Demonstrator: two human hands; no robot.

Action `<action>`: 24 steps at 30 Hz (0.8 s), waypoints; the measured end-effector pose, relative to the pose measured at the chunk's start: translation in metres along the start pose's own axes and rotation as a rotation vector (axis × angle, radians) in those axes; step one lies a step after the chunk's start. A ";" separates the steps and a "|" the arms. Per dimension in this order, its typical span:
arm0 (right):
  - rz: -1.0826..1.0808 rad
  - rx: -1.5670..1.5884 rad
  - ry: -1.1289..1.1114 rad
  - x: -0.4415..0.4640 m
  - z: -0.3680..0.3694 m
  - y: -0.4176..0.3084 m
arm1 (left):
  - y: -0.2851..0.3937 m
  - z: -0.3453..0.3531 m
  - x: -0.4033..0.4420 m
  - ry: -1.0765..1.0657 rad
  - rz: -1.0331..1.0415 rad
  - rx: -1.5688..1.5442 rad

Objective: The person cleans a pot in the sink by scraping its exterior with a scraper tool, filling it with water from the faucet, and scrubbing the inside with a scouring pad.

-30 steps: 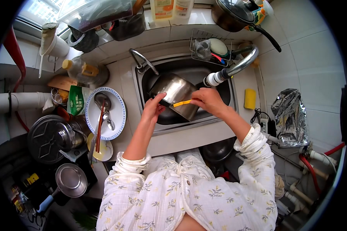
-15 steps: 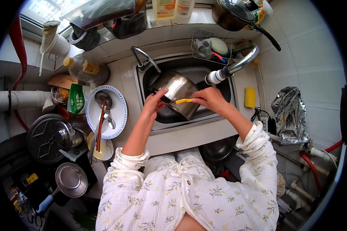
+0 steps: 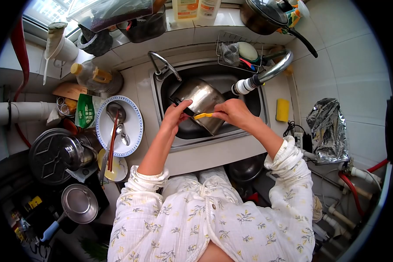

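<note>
A stainless steel pot (image 3: 200, 95) lies tipped on its side in the steel sink (image 3: 258, 111). My left hand (image 3: 174, 117) is closed around the pot's dark handle, which the fingers partly cover. Between the pinched fingers of my right hand (image 3: 235, 112) is a slim yellow tool (image 3: 202, 116). Its tip reaches the handle area next to my left fingers; what its working end looks like is too small to tell.
A chrome faucet (image 3: 166, 65) and a thick spout (image 3: 275, 70) overhang the sink. A wire rack (image 3: 240, 52) stands behind, a yellow sponge (image 3: 282, 110) to the right. On the left is a white bowl (image 3: 133, 131) with a ladle, spoon and chopsticks.
My right hand has shifted slightly left, bringing the yellow tool's tip closer to the pot handle and my left hand. My left hand keeps its hold on the pot.
</note>
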State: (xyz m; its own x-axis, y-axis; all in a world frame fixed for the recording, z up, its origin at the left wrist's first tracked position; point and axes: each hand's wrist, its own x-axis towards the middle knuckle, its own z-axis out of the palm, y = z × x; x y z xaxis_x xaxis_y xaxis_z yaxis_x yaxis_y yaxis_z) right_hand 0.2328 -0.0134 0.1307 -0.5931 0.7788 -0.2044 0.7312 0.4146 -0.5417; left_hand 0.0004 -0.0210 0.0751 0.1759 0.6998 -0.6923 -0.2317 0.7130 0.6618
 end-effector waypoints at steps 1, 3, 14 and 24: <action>0.007 0.019 0.004 -0.001 -0.002 0.002 | -0.001 -0.001 0.001 0.004 0.000 0.008; 0.021 0.054 0.011 -0.005 -0.008 0.009 | -0.005 -0.003 0.003 0.009 0.001 0.020; 0.156 0.077 -0.123 -0.001 -0.013 0.012 | -0.005 0.003 0.001 0.026 0.005 0.027; 0.222 0.231 -0.116 -0.005 0.001 0.011 | -0.002 0.005 -0.002 0.029 0.013 0.021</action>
State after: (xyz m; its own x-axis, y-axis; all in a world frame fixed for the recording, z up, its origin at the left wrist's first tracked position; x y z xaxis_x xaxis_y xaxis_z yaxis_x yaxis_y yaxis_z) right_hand 0.2434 -0.0126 0.1252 -0.4720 0.7740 -0.4221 0.7589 0.1131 -0.6413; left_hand 0.0048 -0.0239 0.0765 0.1456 0.7076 -0.6915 -0.2137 0.7049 0.6763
